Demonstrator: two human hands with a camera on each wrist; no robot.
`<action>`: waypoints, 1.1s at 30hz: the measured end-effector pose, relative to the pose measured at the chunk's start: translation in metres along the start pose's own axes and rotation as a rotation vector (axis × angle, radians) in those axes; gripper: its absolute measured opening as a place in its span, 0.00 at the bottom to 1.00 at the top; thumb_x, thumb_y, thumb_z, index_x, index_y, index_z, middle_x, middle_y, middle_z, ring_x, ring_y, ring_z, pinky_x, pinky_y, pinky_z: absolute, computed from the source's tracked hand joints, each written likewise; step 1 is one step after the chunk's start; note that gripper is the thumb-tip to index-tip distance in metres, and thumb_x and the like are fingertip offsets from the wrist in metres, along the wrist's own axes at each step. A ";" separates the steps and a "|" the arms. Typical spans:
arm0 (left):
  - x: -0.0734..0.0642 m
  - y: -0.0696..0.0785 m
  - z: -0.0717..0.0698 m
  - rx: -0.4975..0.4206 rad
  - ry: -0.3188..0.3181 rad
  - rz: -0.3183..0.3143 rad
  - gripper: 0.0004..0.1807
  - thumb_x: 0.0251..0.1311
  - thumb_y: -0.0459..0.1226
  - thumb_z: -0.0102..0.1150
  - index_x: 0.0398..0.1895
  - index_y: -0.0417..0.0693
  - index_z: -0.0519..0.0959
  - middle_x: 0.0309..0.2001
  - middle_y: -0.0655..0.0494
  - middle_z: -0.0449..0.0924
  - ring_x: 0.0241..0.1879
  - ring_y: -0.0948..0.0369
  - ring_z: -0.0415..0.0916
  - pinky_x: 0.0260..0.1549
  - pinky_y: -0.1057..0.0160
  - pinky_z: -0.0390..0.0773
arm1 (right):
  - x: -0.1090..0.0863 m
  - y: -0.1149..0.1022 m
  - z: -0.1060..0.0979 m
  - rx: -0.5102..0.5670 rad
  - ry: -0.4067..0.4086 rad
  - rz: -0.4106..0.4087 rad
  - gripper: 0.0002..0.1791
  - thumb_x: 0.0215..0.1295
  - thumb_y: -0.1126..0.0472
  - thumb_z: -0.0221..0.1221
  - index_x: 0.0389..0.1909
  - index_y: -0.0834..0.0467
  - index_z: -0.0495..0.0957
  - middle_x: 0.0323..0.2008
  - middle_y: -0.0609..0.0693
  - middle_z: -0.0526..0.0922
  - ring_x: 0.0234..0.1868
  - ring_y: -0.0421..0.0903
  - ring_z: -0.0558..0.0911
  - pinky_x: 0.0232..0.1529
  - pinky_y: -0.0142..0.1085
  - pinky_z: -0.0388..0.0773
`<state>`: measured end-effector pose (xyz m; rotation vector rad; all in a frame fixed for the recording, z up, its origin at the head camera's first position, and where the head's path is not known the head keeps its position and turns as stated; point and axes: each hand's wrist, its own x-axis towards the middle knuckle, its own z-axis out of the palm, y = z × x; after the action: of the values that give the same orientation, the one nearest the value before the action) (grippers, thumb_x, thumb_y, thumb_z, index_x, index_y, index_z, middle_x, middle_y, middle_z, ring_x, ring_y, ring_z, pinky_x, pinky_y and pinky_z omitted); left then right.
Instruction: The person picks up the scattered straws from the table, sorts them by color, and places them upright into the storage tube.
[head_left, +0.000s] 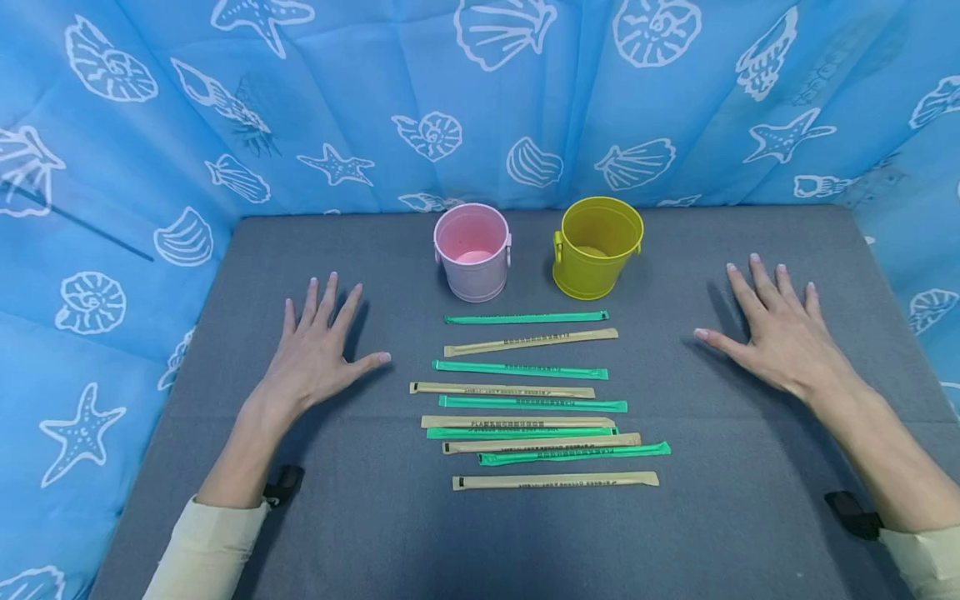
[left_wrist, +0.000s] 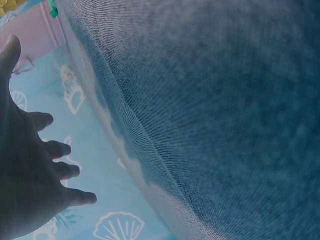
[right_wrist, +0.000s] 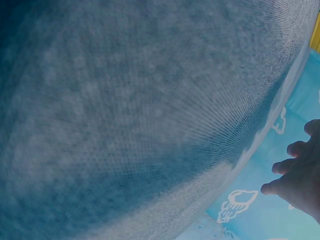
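My left hand [head_left: 311, 358] is spread with straight fingers over the left part of the table, holding nothing. On the other side my right hand [head_left: 783, 342] is spread the same way, also with nothing in it. Between them lies a column of wrapped straws, some in green wrappers [head_left: 525, 317] and some in tan wrappers [head_left: 555, 481], all roughly crosswise. Several near the middle overlap or lie close together. Behind the straws stand a pink bucket [head_left: 480, 279], nearer my left hand, and a yellow bucket [head_left: 588, 275], nearer my right. Both buckets are upright, and no straws show inside.
A grey cloth covers the table [head_left: 360, 517]. Blue curtains [head_left: 337, 108] with white shell and starfish prints hang behind the table and along both sides. Small black wrist cameras [head_left: 283, 485] sit under each forearm.
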<state>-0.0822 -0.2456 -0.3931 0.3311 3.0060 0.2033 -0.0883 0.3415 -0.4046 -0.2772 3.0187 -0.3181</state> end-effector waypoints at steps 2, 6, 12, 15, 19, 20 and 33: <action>0.000 0.000 0.000 -0.007 -0.002 0.002 0.60 0.53 0.74 0.51 0.81 0.54 0.42 0.79 0.41 0.32 0.77 0.42 0.26 0.68 0.32 0.32 | 0.000 0.000 0.001 0.003 0.002 -0.002 0.57 0.64 0.32 0.56 0.79 0.59 0.38 0.77 0.66 0.33 0.74 0.73 0.35 0.66 0.69 0.25; -0.002 0.000 0.001 -0.021 0.003 0.008 0.60 0.54 0.73 0.54 0.81 0.54 0.43 0.79 0.41 0.33 0.77 0.41 0.27 0.68 0.31 0.33 | 0.000 0.001 0.002 0.010 0.000 -0.005 0.57 0.64 0.32 0.57 0.79 0.59 0.38 0.77 0.66 0.33 0.74 0.72 0.35 0.66 0.69 0.25; -0.001 0.001 0.001 -0.028 0.010 0.016 0.61 0.53 0.71 0.58 0.81 0.53 0.42 0.79 0.42 0.33 0.77 0.42 0.26 0.68 0.32 0.33 | -0.003 -0.001 0.003 0.034 0.010 -0.011 0.58 0.63 0.33 0.59 0.79 0.59 0.39 0.77 0.67 0.36 0.74 0.71 0.35 0.66 0.68 0.25; 0.000 0.001 0.000 -0.026 0.011 0.016 0.61 0.53 0.70 0.59 0.81 0.54 0.41 0.79 0.43 0.32 0.77 0.42 0.26 0.68 0.32 0.34 | -0.005 -0.003 0.001 0.045 0.034 -0.020 0.57 0.62 0.34 0.60 0.79 0.60 0.42 0.76 0.69 0.42 0.75 0.71 0.37 0.68 0.67 0.27; 0.004 0.004 -0.002 -0.027 0.026 0.023 0.63 0.51 0.69 0.62 0.81 0.55 0.40 0.80 0.44 0.32 0.77 0.42 0.27 0.68 0.32 0.37 | -0.004 -0.010 -0.002 0.064 0.089 -0.062 0.54 0.62 0.39 0.64 0.78 0.61 0.48 0.74 0.71 0.52 0.75 0.71 0.44 0.70 0.65 0.33; 0.006 0.005 -0.002 -0.026 0.030 0.025 0.63 0.51 0.69 0.62 0.81 0.56 0.40 0.80 0.45 0.32 0.77 0.43 0.27 0.68 0.32 0.37 | -0.004 -0.012 -0.002 0.069 0.101 -0.077 0.53 0.62 0.40 0.65 0.78 0.61 0.49 0.73 0.71 0.54 0.75 0.71 0.46 0.70 0.65 0.35; 0.027 0.022 -0.010 -0.067 0.069 0.107 0.64 0.50 0.69 0.64 0.81 0.59 0.36 0.80 0.51 0.29 0.78 0.45 0.31 0.70 0.37 0.41 | 0.003 -0.040 -0.005 0.212 0.077 -0.148 0.46 0.63 0.49 0.67 0.77 0.57 0.56 0.71 0.67 0.61 0.70 0.69 0.61 0.65 0.65 0.55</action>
<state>-0.1052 -0.2195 -0.3825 0.4884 3.0427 0.3302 -0.0848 0.3039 -0.3919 -0.4802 3.0104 -0.6709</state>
